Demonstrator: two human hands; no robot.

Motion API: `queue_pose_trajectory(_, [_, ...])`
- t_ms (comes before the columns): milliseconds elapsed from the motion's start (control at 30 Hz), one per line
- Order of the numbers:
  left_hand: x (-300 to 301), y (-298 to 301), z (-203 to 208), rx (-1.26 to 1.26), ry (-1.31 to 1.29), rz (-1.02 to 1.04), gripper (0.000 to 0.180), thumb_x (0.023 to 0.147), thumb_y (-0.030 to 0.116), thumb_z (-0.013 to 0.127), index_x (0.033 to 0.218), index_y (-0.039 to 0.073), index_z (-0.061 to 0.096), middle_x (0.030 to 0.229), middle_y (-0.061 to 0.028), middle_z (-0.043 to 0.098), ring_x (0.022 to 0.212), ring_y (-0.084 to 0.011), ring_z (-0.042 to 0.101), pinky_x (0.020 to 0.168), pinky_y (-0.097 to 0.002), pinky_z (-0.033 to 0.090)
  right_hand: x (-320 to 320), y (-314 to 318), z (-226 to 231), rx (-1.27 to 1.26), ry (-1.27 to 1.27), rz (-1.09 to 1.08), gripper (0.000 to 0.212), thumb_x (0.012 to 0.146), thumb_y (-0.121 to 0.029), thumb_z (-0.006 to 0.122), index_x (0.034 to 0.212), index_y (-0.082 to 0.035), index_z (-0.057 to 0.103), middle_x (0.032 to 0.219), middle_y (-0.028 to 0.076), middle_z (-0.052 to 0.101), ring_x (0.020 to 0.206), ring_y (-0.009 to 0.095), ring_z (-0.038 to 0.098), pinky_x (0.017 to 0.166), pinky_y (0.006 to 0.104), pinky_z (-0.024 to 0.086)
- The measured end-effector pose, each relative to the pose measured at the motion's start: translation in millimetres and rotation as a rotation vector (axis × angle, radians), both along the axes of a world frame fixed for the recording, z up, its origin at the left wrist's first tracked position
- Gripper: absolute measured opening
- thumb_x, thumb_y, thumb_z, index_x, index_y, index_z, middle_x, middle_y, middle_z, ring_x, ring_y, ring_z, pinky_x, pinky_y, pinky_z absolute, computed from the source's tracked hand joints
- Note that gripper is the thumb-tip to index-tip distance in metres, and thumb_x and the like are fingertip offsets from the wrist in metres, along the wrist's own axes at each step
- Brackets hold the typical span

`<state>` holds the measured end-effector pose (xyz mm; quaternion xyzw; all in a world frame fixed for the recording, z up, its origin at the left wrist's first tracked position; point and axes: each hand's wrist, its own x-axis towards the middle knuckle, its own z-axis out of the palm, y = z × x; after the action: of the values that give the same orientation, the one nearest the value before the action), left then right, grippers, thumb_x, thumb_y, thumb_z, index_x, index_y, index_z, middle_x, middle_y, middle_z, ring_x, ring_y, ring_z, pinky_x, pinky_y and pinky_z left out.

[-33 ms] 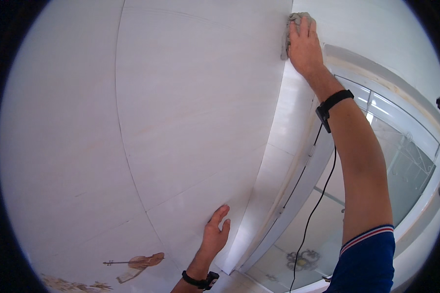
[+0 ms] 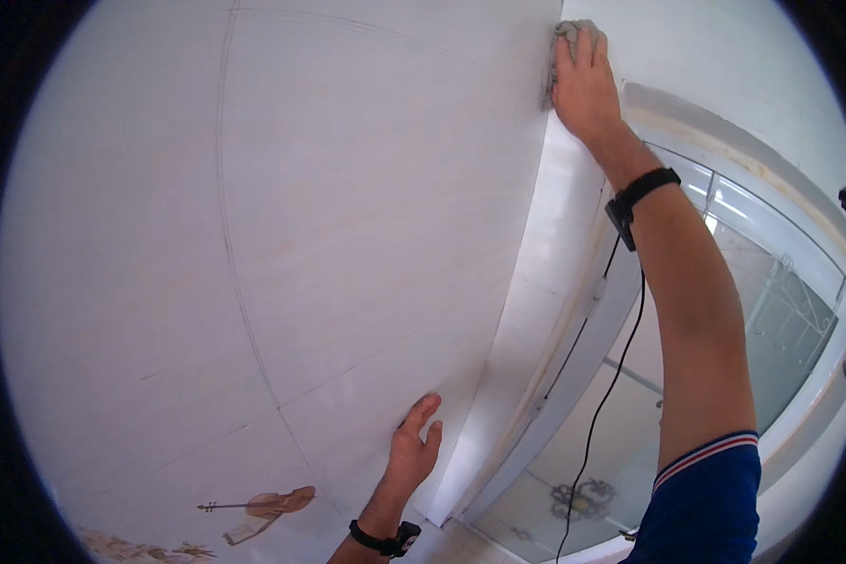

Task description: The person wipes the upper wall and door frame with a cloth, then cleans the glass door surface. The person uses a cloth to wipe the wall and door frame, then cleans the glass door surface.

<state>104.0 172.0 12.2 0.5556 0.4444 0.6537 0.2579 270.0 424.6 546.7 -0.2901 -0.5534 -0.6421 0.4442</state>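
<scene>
High up, where the tiled wall [image 2: 376,207] meets the white side wall, my right hand [image 2: 587,99] presses a crumpled grey cloth [image 2: 571,30] into the corner. Its fingers lie over the cloth, and part of the cloth hangs beside them against the tiles. Lower down, my left hand [image 2: 415,453] rests against or very close to the tiled wall, fingers stretched and thumb apart. It holds nothing. Both wrists wear black bands.
A white-framed glass door [image 2: 620,451] with a flower ornament [image 2: 583,498] stands on the right. A black cord [image 2: 596,404] hangs before it. A white wire rack [image 2: 790,305] shows through the glass. A violin decoration [image 2: 287,505] is on the lower wall.
My right hand and the cloth sit very slightly higher in the corner. My left hand has not visibly moved.
</scene>
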Motion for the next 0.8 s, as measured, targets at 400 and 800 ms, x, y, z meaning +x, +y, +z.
queue_pose_trajectory(400, [3,0,6,-0.029,-0.003,0.049,0.045,0.105,-0.007,0.056,0.150,0.000,0.054,0.151,-0.0195,0.063,0.144,-0.0279,0.059,0.120,-0.0391,0.047,1,0,9,0.015,0.003,-0.056,0.043,0.102,-0.009,0.063,0.145,-0.005,0.061,0.161,0.023,0.044,0.148,0.045,0.044,0.122,0.0470,0.047])
queue_pose_trajectory(800, [7,4,-4,0.008,-0.002,0.099,0.047,0.106,-0.006,0.055,0.152,-0.004,0.053,0.148,-0.0209,0.064,0.140,-0.0275,0.062,0.119,-0.0373,0.047,105,-50,6,0.025,-0.150,-0.024,0.051,0.088,0.002,0.073,0.138,-0.007,0.065,0.156,0.018,0.053,0.142,0.040,0.052,0.121,0.0449,0.047])
